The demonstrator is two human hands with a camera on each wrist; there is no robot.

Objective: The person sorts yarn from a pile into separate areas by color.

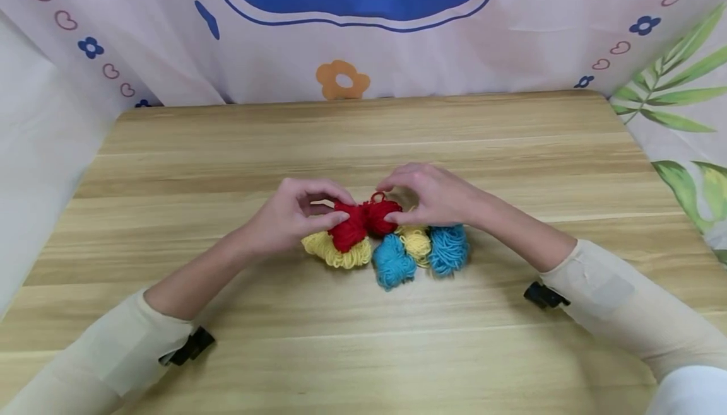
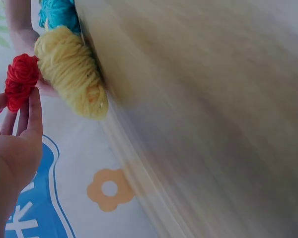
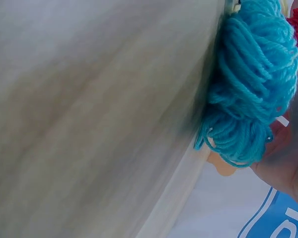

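A red yarn skein (image 1: 348, 232), pinched in at its middle like a bow, lies across the other yarn. My left hand (image 1: 301, 213) pinches its left end between thumb and fingers, plainly so in the left wrist view. At the right end, the thumb of my right hand (image 1: 434, 197) presses the yarn while the fingers curl over it near a small loose loop. Yellow yarn (image 1: 335, 252) sits beneath the left end. To the right are a blue yarn bundle (image 1: 393, 262), a smaller yellow bundle (image 1: 417, 243) and another blue bundle (image 1: 449, 251), large in the right wrist view.
The yarn rests mid-table on a wood-grain table (image 1: 363, 352). Behind the far edge hangs a white printed cloth (image 1: 272, 62) with a blue sign and an orange flower. Each forearm wears a beige sleeve (image 1: 602, 289) with a black clip-like piece (image 1: 545, 295).
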